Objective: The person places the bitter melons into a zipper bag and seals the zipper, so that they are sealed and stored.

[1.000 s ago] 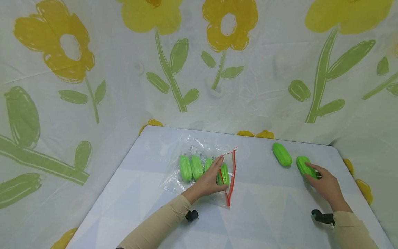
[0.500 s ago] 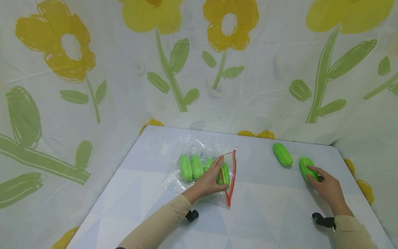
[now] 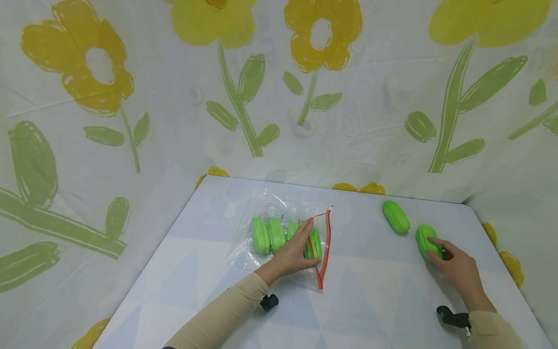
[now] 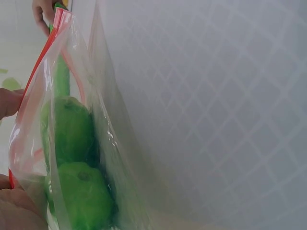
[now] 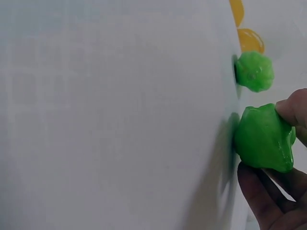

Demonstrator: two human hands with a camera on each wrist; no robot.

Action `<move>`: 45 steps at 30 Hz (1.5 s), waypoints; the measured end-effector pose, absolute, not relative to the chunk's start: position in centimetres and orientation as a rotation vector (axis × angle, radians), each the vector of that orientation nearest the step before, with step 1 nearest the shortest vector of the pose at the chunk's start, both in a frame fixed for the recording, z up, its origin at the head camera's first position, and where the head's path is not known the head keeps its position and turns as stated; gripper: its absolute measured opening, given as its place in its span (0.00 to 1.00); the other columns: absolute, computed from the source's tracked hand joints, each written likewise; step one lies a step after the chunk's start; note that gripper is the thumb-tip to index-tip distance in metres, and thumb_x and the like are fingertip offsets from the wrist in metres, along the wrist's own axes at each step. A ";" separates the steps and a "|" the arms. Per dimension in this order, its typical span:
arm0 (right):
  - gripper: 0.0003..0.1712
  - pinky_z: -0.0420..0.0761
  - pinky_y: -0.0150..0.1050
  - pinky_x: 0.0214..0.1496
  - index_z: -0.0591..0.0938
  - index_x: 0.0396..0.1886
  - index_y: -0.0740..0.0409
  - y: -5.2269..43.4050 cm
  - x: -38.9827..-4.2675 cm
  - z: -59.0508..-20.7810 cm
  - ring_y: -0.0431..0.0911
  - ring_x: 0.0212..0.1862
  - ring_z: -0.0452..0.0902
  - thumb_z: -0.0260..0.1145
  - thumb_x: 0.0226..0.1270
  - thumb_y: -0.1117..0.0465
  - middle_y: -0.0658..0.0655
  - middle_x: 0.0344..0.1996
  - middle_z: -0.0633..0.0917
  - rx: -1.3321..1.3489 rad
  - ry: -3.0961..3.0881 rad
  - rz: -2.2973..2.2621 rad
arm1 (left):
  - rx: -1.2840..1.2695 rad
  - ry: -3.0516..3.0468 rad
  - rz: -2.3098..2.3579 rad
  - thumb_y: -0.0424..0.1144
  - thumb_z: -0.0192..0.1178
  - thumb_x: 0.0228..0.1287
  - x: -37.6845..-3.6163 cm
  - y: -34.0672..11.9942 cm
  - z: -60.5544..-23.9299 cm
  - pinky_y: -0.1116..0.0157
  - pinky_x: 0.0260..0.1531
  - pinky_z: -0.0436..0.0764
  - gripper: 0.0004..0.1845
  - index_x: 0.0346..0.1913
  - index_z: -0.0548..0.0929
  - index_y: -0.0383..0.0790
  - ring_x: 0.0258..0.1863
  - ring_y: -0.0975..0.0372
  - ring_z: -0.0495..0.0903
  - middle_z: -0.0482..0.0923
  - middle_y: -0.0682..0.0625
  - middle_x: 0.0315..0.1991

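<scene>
Green gourd (image 3: 427, 241) pinched between right fingers (image 5: 261, 196) (on table (image 3: 375, 291)).

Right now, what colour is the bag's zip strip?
Red, on the clear bag; the strip shows best in the head view.

Green toy gourds: four inside the bag (image 3: 261, 236), two loose on the counter, far one (image 3: 395, 216) and near one (image 3: 427, 241) | zip bags: one (image 3: 279, 206) | hands: two, left (image 3: 293, 255), right (image 3: 457, 271)
</scene>
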State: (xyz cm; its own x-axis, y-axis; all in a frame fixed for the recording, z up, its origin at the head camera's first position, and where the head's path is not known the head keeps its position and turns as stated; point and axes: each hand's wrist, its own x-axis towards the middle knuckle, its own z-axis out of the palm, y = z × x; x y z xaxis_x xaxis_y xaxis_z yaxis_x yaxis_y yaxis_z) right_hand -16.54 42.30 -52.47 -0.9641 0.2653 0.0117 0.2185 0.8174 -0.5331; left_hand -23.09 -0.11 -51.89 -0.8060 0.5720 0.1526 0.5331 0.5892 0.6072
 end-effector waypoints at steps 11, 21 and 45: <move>0.37 0.74 0.43 0.30 0.71 0.64 0.55 40.8 -15.5 -52.2 0.67 0.51 0.69 0.56 0.62 0.37 0.76 0.57 0.70 -0.348 -2.918 0.817 | 0.959 2.752 1.031 0.50 0.69 0.49 -23.1 -0.2 -52.0 0.58 0.61 0.67 0.59 0.74 0.36 0.50 0.70 0.58 0.51 0.39 0.52 0.74; 0.37 0.70 0.34 0.26 0.74 0.62 0.54 39.0 -14.7 -52.3 0.55 0.41 0.72 0.59 0.59 0.36 0.72 0.52 0.75 -0.367 -2.909 0.831 | 0.970 2.754 1.033 0.50 0.69 0.49 -23.2 -0.1 -52.2 0.59 0.62 0.66 0.58 0.74 0.37 0.48 0.70 0.59 0.50 0.38 0.54 0.74; 0.32 0.74 0.34 0.26 0.78 0.56 0.50 35.0 -14.2 -52.8 0.51 0.39 0.77 0.64 0.57 0.39 0.66 0.48 0.81 -0.238 -2.863 0.824 | 0.961 2.730 1.041 0.50 0.69 0.50 -23.1 -0.1 -51.9 0.59 0.63 0.64 0.58 0.74 0.36 0.51 0.71 0.59 0.48 0.38 0.54 0.74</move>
